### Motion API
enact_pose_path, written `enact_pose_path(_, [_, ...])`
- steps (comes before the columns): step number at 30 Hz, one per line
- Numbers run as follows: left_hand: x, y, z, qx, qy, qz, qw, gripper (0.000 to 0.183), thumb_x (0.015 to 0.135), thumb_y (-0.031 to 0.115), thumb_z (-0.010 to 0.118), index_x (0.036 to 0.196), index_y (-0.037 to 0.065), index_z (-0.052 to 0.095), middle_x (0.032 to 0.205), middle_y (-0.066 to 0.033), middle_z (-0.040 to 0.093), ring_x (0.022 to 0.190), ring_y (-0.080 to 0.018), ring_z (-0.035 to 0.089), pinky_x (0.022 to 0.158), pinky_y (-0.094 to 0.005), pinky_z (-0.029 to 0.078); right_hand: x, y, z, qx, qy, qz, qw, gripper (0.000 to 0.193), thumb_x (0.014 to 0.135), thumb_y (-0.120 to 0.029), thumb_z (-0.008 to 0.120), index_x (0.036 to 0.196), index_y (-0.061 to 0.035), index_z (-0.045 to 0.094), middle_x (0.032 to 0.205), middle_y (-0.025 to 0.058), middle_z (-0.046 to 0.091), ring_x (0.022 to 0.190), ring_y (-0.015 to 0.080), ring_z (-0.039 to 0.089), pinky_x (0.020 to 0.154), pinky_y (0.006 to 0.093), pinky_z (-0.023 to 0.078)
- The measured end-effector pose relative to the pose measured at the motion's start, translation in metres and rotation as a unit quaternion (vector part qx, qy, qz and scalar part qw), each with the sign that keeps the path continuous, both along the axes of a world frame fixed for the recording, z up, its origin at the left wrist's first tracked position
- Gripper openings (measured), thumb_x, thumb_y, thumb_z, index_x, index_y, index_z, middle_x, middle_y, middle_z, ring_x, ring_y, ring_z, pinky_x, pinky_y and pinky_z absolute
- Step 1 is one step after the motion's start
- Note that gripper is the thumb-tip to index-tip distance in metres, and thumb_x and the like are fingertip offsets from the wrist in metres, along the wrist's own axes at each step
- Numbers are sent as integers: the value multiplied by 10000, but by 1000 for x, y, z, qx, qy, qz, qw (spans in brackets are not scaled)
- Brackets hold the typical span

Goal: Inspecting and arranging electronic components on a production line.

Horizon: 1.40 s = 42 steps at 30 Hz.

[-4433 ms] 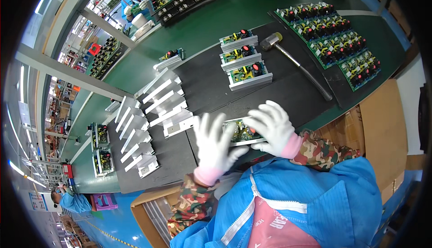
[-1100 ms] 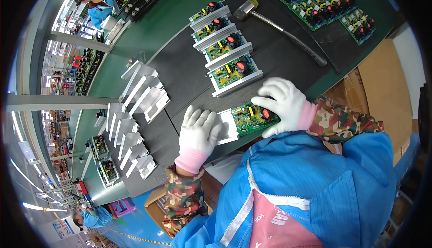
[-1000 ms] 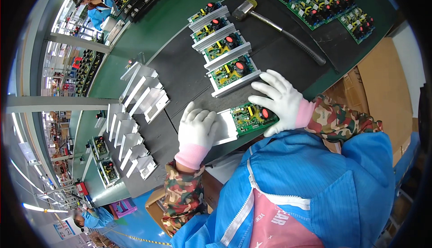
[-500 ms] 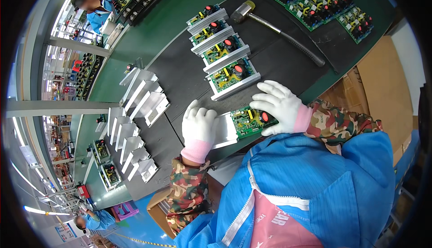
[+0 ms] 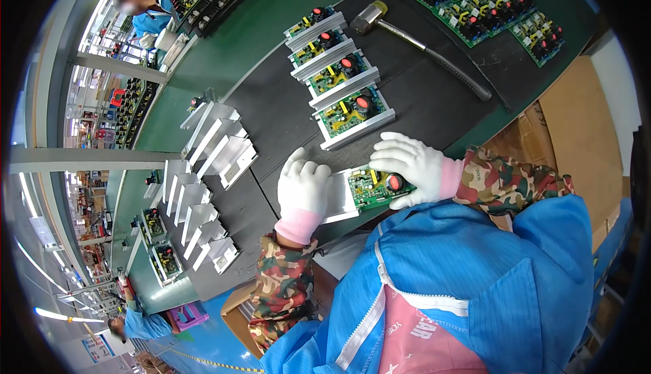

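Near the table's front edge lies a silver aluminium channel housing (image 5: 340,199), its bare left part showing. A green circuit board (image 5: 366,187) with a black coil and a red disc sits in or on its right part; how far it is seated I cannot tell. My left hand (image 5: 302,187), white-gloved, has its fingers curled round the housing's left end. My right hand (image 5: 409,168), also gloved, is bent over the board's right end, fingers along the far side and thumb on the near side. The fingertips of both hands are partly hidden.
Boards in aluminium housings (image 5: 356,113) stand in a column beyond my hands. A hammer (image 5: 427,52) lies to their right. Empty housings (image 5: 224,150) are lined up at left, and sheets of boards (image 5: 485,14) lie far right. Two co-workers (image 5: 152,8) are at the left side.
My right hand has moved slightly left and nearer, and its fingers have drawn closer together over the board. The left hand keeps its hold on the housing. A co-worker at lower left has shifted.
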State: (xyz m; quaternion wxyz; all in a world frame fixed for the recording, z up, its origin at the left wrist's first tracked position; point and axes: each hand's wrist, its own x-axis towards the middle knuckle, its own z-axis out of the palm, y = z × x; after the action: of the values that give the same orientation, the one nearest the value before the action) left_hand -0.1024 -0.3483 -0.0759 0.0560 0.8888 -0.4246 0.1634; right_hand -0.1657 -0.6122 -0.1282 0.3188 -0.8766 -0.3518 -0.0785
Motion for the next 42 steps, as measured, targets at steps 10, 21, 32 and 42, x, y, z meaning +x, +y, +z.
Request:
enact_pose_path(10, [5, 3, 1, 48, -11, -21, 999, 63, 771, 136, 637, 792, 82, 664, 770, -71, 638, 865, -264, 638, 1053, -412, 474, 2, 27, -3, 29, -10, -13, 999, 801, 737, -478, 768, 1357, -36, 520, 1383, 158, 532, 1356, 356, 445, 1220, 530, 267])
enact_pose_path(21, [-17, 74, 30, -225, 288, 93, 926, 476, 973, 264, 570, 1386, 27, 569, 1453, -172, 530, 1388, -339, 460, 1204, -421, 296, 2, 21, 6, 33, 46, -1, 998, 721, 837, -507, 696, 1349, -23, 537, 1378, 187, 534, 1372, 364, 437, 1222, 531, 258])
enact_pose_path(32, [-45, 65, -26, -489, 498, 82, 712, 1017, 983, 736, 41, 1567, -84, 182, 1655, -245, 172, 1553, -313, 140, 1263, -419, 50, -9, 60, 21, 204, 58, -101, 972, 707, 970, -596, 460, 1372, -22, 557, 1439, 164, 535, 1438, 322, 382, 1253, 508, 145])
enact_pose_path(42, [-52, 50, -29, -547, 492, 93, 671, 1039, 968, 759, 34, 1573, -76, 165, 1664, -238, 142, 1557, -327, 110, 1263, -433, 45, -16, 85, 27, 232, 114, -154, 954, 716, 1021, -582, 301, 1394, -26, 556, 1438, 149, 551, 1464, 298, 351, 1263, 486, 12])
